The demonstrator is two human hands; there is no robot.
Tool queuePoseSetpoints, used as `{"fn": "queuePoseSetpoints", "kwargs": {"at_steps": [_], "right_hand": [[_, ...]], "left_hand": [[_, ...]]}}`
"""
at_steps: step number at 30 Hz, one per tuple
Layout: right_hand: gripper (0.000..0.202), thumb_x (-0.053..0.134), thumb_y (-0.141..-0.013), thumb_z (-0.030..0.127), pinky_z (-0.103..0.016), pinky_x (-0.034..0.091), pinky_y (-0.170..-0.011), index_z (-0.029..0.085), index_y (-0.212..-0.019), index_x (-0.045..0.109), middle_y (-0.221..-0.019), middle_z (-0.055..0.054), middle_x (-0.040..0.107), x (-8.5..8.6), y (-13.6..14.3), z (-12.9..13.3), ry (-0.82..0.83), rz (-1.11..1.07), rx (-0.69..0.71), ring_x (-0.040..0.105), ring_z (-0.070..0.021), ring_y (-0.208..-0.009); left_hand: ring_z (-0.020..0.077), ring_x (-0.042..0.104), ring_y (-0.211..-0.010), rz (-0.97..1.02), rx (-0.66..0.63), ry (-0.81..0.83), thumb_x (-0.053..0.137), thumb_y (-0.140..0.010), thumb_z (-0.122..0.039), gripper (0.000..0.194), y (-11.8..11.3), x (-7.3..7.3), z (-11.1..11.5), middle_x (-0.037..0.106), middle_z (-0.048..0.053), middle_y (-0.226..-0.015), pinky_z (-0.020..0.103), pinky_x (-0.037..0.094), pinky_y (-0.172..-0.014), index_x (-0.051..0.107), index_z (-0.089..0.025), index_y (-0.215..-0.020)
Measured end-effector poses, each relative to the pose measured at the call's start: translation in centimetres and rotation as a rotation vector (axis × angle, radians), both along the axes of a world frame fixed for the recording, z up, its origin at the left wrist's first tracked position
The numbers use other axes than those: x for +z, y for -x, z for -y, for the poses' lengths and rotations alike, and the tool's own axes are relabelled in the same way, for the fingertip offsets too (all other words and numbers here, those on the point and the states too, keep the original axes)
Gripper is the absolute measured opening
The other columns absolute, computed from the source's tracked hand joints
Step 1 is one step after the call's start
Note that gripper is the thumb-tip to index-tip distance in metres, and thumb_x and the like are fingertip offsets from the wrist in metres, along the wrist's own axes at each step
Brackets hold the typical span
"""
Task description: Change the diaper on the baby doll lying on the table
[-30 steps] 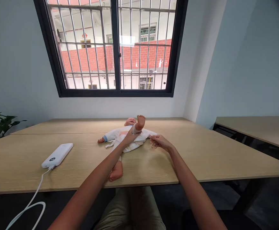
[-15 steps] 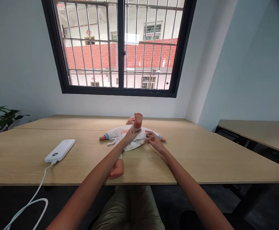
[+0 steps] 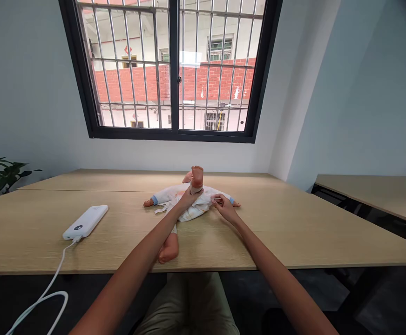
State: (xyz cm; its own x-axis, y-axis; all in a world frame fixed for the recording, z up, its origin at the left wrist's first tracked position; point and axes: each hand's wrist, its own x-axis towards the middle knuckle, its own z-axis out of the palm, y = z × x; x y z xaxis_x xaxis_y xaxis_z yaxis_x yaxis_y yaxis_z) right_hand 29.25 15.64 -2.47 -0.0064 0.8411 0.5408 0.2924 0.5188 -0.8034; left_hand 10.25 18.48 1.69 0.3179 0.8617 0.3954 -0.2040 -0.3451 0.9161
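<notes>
A baby doll (image 3: 168,194) in white clothes with blue cuffs lies on its back on the table, its head pointing away from me. My left hand (image 3: 188,198) is closed round one of its legs, holding the bare foot (image 3: 197,176) straight up. The other leg (image 3: 168,247) stretches toward the table's front edge. Around the doll's bottom is a white diaper (image 3: 193,212). At its right side my right hand (image 3: 225,207) pinches the diaper's edge between thumb and fingers. The doll's face is hidden behind the raised leg.
A white power bank (image 3: 86,222) lies on the wooden table (image 3: 287,228) at the left, its white cable (image 3: 57,274) hanging over the front edge. Leaves of a plant (image 3: 5,174) show at far left. A second table (image 3: 374,193) stands at the right.
The fingers of my right hand have closed from spread to a pinch at the diaper's edge. The raised foot has shifted slightly left in my left hand.
</notes>
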Motion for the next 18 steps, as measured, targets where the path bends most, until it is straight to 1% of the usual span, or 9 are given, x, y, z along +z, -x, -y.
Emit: {"fn": "queuePoseSetpoints", "kwargs": {"at_steps": [4, 6, 8, 11, 13, 16, 18], "right_hand": [[0.033, 0.064, -0.076, 0.053, -0.034, 0.05, -0.077, 0.021, -0.081, 0.06, -0.087, -0.005, 0.064, 0.7, -0.3, 0.3, -0.063, 0.014, -0.007, 0.059, -0.0193, -0.083], [0.032, 0.064, -0.077, 0.052, -0.031, 0.049, -0.074, 0.021, -0.08, 0.059, -0.084, -0.004, 0.063, 1.3, -0.7, 0.5, -0.082, -0.014, 0.002, 0.058, -0.0182, -0.082], [0.032, 0.066, -0.077, 0.052, -0.031, 0.049, -0.075, 0.02, -0.079, 0.059, -0.083, -0.003, 0.063, 1.8, -1.1, 0.8, -0.083, -0.075, 0.031, 0.058, -0.0176, -0.081], [0.031, 0.068, -0.077, 0.05, -0.033, 0.048, -0.082, 0.02, -0.081, 0.061, -0.09, -0.005, 0.065, 2.6, -1.4, 1.5, -0.083, -0.129, 0.077, 0.06, -0.0184, -0.087], [0.028, 0.068, -0.078, 0.048, -0.034, 0.047, -0.087, 0.021, -0.083, 0.063, -0.096, -0.006, 0.066, 3.3, -1.3, 2.2, -0.112, -0.116, 0.085, 0.06, -0.0194, -0.094], [0.026, 0.067, -0.08, 0.046, -0.035, 0.046, -0.093, 0.021, -0.083, 0.063, -0.1, -0.006, 0.066, 4.2, -0.7, 3.2, -0.173, -0.068, 0.072, 0.059, -0.0197, -0.099], [0.025, 0.066, -0.081, 0.046, -0.035, 0.046, -0.093, 0.021, -0.084, 0.062, -0.102, -0.007, 0.066, 4.5, 0.0, 3.5, -0.161, -0.062, 0.103, 0.06, -0.02, -0.099]], "left_hand": [[0.0214, 0.061, -0.089, 0.035, -0.001, 0.044, 0.08, -0.06, -0.053, 0.057, 0.2, 0.1, 0.1, 0.067, 0.008, -0.096, 0.035, 0.047, -0.084, 0.059, -0.014, -0.096], [0.0224, 0.061, -0.091, 0.05, 0.002, 0.05, 0.079, -0.061, -0.053, 0.057, 0.4, 0.2, 0.2, 0.067, 0.009, -0.098, 0.035, 0.047, -0.084, 0.059, -0.014, -0.098], [0.0234, 0.061, -0.095, 0.061, 0.005, 0.053, 0.078, -0.062, -0.053, 0.057, 0.6, 0.4, 0.3, 0.067, 0.01, -0.102, 0.035, 0.047, -0.085, 0.06, -0.015, -0.1], [0.0243, 0.061, -0.098, 0.074, 0.021, 0.056, 0.076, -0.065, -0.052, 0.054, 1.0, 0.5, 0.3, 0.067, 0.01, -0.106, 0.035, 0.047, -0.086, 0.06, -0.016, -0.102], [0.0244, 0.061, -0.098, 0.068, 0.054, 0.045, 0.074, -0.068, -0.05, 0.05, 1.3, 0.5, 0.1, 0.068, 0.01, -0.106, 0.036, 0.047, -0.086, 0.059, -0.016, -0.102], [0.024, 0.061, -0.099, 0.015, 0.155, -0.02, 0.071, -0.072, -0.043, 0.044, 1.3, 0.4, -0.3, 0.067, 0.011, -0.107, 0.036, 0.047, -0.087, 0.058, -0.016, -0.103], [0.0236, 0.06, -0.098, -0.055, 0.224, -0.091, 0.071, -0.071, -0.035, 0.041, 1.1, 0.4, -0.5, 0.066, 0.01, -0.106, 0.036, 0.047, -0.087, 0.056, -0.016, -0.104]]}}
